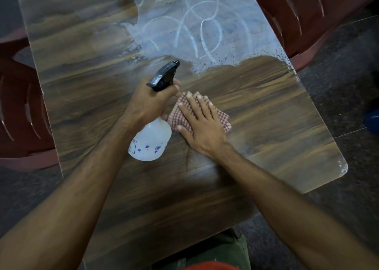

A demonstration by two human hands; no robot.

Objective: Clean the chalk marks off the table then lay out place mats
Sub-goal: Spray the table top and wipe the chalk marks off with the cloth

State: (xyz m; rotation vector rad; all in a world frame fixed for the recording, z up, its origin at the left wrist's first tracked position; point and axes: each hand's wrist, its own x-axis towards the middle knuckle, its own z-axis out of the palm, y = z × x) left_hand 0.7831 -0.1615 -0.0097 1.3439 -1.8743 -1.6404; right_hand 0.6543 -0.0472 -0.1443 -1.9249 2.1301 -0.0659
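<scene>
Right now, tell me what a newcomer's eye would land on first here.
First the white chalk loops scrawled over the far right part of the wooden table, ending in a ragged wiped edge. Next the two hands at the centre: the left hand holds a white spray bottle with a black trigger head, and the right hand presses flat on a red checked cloth. Dark red chairs flank the table.

Bottle (150, 140) left of cloth (222, 119)

Glossy wood-grain table (266, 113), woven cloth (180, 113)
</scene>
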